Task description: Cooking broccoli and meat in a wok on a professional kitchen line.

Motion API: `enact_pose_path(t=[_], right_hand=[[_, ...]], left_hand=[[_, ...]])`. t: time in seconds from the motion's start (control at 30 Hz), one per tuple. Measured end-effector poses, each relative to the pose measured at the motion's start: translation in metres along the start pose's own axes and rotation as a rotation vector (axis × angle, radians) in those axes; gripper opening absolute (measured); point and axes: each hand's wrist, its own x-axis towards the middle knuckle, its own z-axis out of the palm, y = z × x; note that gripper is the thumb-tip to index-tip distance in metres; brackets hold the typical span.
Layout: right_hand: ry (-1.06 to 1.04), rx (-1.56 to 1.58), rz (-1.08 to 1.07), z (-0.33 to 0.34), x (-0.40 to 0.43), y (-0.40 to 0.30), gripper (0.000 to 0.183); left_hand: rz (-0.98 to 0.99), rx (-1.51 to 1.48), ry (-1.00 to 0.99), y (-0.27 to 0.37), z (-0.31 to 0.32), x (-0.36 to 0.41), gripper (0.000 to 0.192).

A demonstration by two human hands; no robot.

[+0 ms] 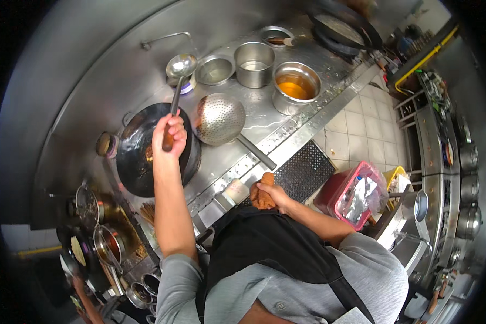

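Observation:
My left hand (170, 133) grips the wooden end of a long-handled steel ladle (175, 95) and is raised over a black wok (135, 133). The ladle's bowl points away from me, beyond the wok's far rim. A little browned food (149, 154) lies inside the wok, partly hidden by my forearm. Close to my waist, my right hand (277, 195) clutches a bunched orange-brown cloth (263, 198). Right of the wok rests a perforated steel skimmer (222, 117), its handle slanting toward the counter's front edge.
Along the steel counter (259, 121) stand a pot of amber liquid (295, 87), a steel pot (254, 67) and a shallow bowl (214, 69). A thin faucet (166, 37) juts from the wall. A lined red bin (334, 188) is at right. Another person's arm (85, 293) shows lower left.

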Motion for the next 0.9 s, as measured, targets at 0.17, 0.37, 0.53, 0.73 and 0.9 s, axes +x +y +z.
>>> enact_pose_path(t=[0.17, 0.37, 0.53, 0.73, 0.9], right_hand=[[-0.187, -0.251, 0.082, 0.06, 0.032, -0.004, 0.052], [-0.412, -0.433, 0.181, 0.149, 0.077, 0.007, 0.061], [-0.29, -0.451, 0.23, 0.225, 0.101, 0.028, 0.055], [-0.205, -0.312, 0.328, 0.244, 0.161, 0.047, 0.034], [-0.271, -0.342, 0.396, 0.242, 0.174, 0.058, 0.021]], left_hand=[[0.122, 0.164, 0.217, -0.003, -0.011, -0.114, 0.017], [0.166, 0.745, 0.647, 0.001, -0.035, -0.212, 0.04], [0.011, 1.531, 0.886, -0.003, -0.085, -0.265, 0.063], [0.116, 2.126, 0.801, -0.003, -0.11, -0.316, 0.063], [-0.033, 2.244, 0.967, -0.016, -0.098, -0.307, 0.055]])
